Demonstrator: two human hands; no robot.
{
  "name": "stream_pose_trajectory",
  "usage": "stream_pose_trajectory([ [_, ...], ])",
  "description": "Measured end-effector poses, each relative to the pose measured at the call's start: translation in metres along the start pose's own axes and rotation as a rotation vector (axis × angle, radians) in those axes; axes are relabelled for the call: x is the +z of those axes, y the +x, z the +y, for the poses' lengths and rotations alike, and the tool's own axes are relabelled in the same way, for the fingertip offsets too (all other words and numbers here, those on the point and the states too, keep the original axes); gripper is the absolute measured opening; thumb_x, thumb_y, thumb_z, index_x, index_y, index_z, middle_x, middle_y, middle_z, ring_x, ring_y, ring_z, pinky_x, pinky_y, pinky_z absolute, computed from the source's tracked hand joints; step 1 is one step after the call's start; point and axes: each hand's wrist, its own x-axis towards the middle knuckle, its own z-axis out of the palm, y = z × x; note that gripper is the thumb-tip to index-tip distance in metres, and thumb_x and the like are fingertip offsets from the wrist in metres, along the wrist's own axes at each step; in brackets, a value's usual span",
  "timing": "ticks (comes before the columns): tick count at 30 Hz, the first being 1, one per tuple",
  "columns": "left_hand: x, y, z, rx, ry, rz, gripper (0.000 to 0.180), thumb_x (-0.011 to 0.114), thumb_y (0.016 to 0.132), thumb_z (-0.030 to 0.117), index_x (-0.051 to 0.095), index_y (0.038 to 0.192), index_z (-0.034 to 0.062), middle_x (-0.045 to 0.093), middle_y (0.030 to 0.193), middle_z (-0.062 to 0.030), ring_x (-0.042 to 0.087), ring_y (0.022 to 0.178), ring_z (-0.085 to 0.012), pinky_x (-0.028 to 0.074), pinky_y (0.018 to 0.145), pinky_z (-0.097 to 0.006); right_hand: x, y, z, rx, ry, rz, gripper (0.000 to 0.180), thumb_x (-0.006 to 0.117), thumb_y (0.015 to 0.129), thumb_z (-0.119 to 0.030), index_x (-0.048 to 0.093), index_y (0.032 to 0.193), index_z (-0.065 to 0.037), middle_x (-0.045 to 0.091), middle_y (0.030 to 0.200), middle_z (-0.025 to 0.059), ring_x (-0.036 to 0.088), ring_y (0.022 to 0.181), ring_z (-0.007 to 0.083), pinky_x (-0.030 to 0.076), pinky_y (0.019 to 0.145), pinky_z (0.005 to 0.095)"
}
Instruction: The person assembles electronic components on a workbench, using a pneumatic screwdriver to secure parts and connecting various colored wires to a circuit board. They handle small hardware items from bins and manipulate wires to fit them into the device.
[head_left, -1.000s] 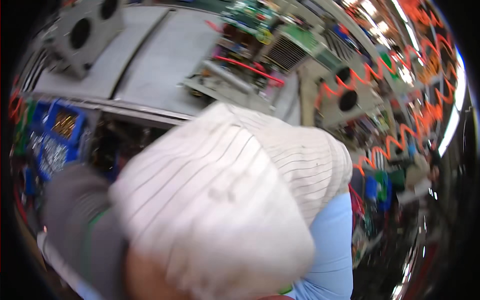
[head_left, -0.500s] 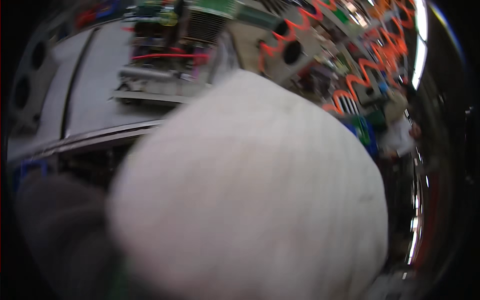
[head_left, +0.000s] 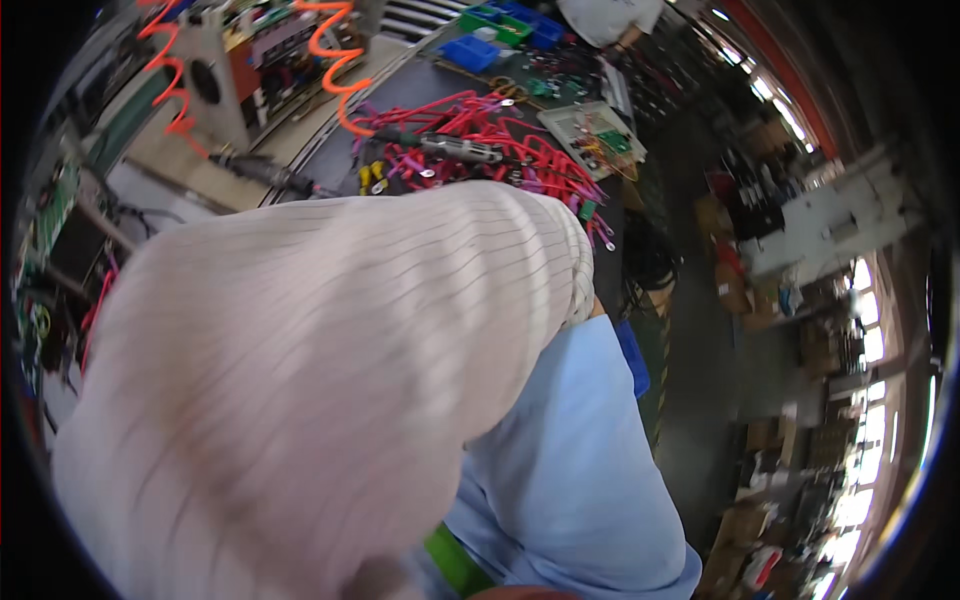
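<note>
Neither of my hands can be made out. A pale garment with thin dark stripes (head_left: pixel 400 290) bulges up very close and hides the middle of the view. Whose it is, and whether it is a sleeve or a shirt body, I cannot tell. A sliver of skin (head_left: pixel 598 308) shows at its right edge. Light blue cloth (head_left: pixel 570 430) comes out from under it, beside a strip of green (head_left: pixel 455 560). Beyond the garment, red cables (head_left: pixel 460 115) with metal end lugs lie heaped on a dark worktop. A grey air screwdriver (head_left: pixel 450 147) on an orange coiled hose rests across them.
Blue bins (head_left: pixel 468 52) and a green bin (head_left: pixel 510 30) stand at the worktop's far end. A grey tray (head_left: pixel 595 140) holds a green circuit board. Another screwdriver (head_left: pixel 262 172) lies left. An opened electronic unit (head_left: pixel 285 65) stands behind. Cardboard boxes (head_left: pixel 765 300) sit on the right.
The view has swung round: the cable heap, bins and right-hand floor have come in. The pale garment now sits further left, its stripes clearer, and light blue cloth shows.
</note>
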Motion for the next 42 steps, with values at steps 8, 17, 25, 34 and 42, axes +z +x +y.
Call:
stream_pose_trajectory([
  [8,0.088,0.078,0.227,0.915,0.247,-0.243,0.016,0.068,0.073,0.011,0.053,0.071,0.0064,0.053,0.064,-0.0094,0.055,0.061,-0.0322,0.04,0.058,-0.045,0.009,-0.228,0.115,0.83,-0.182,0.704,0.026,0.059,0.093,-0.027,0.07,0.105,-0.006,0.07,0.094,0.0144,0.068,0.083,0.0314,0.053,0.074,0.0397],
  [17,0.121,0.095,0.331,1.273,0.125,-0.368,0.014,0.067,0.075,0.019,0.058,0.071,0.009,0.059,0.066,-0.008,0.058,0.059,-0.029,0.043,0.055,-0.043,0.24,-0.471,0.182,2.01,-0.191,0.833,0.056,0.074,0.073,-0.051,0.071,0.108,-0.007,0.07,0.101,0.023,0.067,0.097,0.0396,0.053,0.084,0.0475],
  [25,0.146,0.125,0.383,1.336,0.334,-0.488,0.015,0.065,0.079,0.021,0.061,0.075,0.0078,0.06,0.067,-0.0087,0.059,0.057,-0.0285,0.045,0.052,-0.04,0.272,-0.469,0.226,1.938,-0.321,1.031,0.043,0.074,0.074,-0.042,0.071,0.097,-0.006,0.069,0.089,0.0221,0.068,0.087,0.0374,0.051,0.077,0.0461],
  [34,0.272,0.186,0.446,1.206,-0.599,-1.061,0.012,0.058,0.093,0.019,0.06,0.09,0.0073,0.056,0.067,-0.0028,0.056,0.055,-0.0186,0.043,0.049,-0.033,0.205,-0.455,0.16,1.683,-0.244,1.892,0.019,0.072,0.084,-0.017,0.065,0.094,-0.002,0.067,0.087,0.0146,0.062,0.077,0.0285,0.048,0.075,0.0391],
  [42,0.407,0.144,0.485,0.03,-1.493,-1.622,0.026,0.05,0.103,0.033,0.047,0.082,0.0171,0.029,0.059,0.0067,0.028,0.048,-0.0055,0.023,0.044,-0.025,0.116,-0.357,0.1,1.296,-1.048,1.294,0.022,0.077,0.075,-0.009,0.066,0.094,-0.01,0.058,0.087,0.0086,0.062,0.074,0.0287,0.049,0.063,0.0406],
])
